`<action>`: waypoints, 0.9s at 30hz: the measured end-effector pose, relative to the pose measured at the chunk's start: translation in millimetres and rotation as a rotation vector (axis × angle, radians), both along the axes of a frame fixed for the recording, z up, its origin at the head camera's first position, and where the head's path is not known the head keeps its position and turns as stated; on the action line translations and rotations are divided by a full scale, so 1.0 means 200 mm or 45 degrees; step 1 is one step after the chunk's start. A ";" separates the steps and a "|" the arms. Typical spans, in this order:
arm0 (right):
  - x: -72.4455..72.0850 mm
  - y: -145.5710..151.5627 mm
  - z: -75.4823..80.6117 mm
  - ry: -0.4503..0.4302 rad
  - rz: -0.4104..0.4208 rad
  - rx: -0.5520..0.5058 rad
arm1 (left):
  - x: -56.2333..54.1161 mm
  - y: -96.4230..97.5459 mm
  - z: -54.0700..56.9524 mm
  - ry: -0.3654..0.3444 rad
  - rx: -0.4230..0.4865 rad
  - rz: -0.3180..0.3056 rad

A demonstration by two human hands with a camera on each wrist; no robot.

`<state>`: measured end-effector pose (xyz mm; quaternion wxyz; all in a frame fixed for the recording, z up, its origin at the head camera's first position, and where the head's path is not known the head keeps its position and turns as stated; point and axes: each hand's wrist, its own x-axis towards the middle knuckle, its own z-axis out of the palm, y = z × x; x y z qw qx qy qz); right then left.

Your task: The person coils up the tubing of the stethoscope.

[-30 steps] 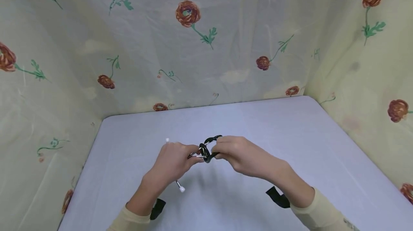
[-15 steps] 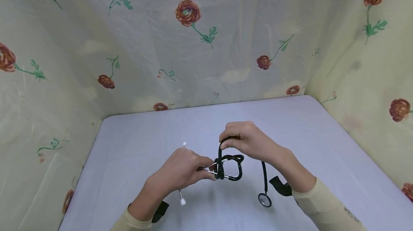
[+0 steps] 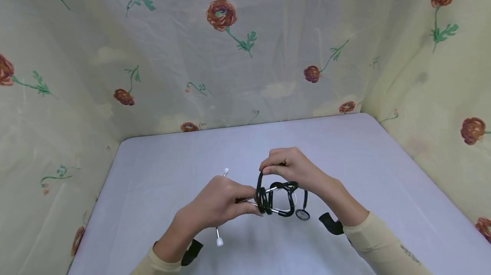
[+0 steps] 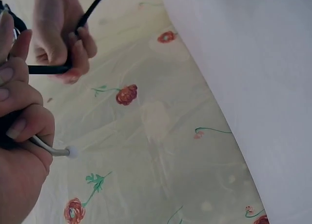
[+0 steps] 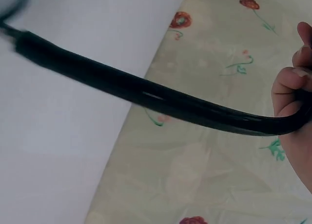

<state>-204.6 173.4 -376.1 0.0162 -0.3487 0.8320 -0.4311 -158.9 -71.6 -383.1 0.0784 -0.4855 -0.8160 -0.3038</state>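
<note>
A black stethoscope [image 3: 290, 206] is held up between both hands over the table. My left hand [image 3: 222, 200] grips its metal ear tubes; white ear tips [image 3: 220, 241] stick out above and below the fist. Just right of that thumb, black tubing is wound in several turns around the tubes. My right hand [image 3: 293, 166] pinches the tubing above the coil, and in the right wrist view the free tubing [image 5: 146, 94] runs out from the fingers. The round chestpiece [image 3: 302, 214] hangs below the right hand. In the left wrist view an ear tip [image 4: 72, 152] juts from the curled left fingers.
A white table [image 3: 184, 155] lies beneath the hands. Flower-printed curtains [image 3: 245, 83] enclose it at the back and both sides. Black straps [image 3: 331, 224] hang near both wrists.
The right hand drew the tubing up and away from the coil, then moved little. The chestpiece came into view and swung left and up. The left hand shifted slightly right.
</note>
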 end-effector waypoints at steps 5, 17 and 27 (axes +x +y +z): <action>0.01 -0.01 -0.05 -0.092 0.036 0.037 | 0.00 -0.02 0.00 -0.044 0.127 0.082; 0.06 -0.04 -0.10 -0.252 -0.086 0.263 | -0.06 -0.09 -0.01 -0.026 0.213 0.385; 0.16 -0.10 -0.05 0.049 0.049 0.517 | -0.08 -0.10 -0.03 0.123 -0.025 0.737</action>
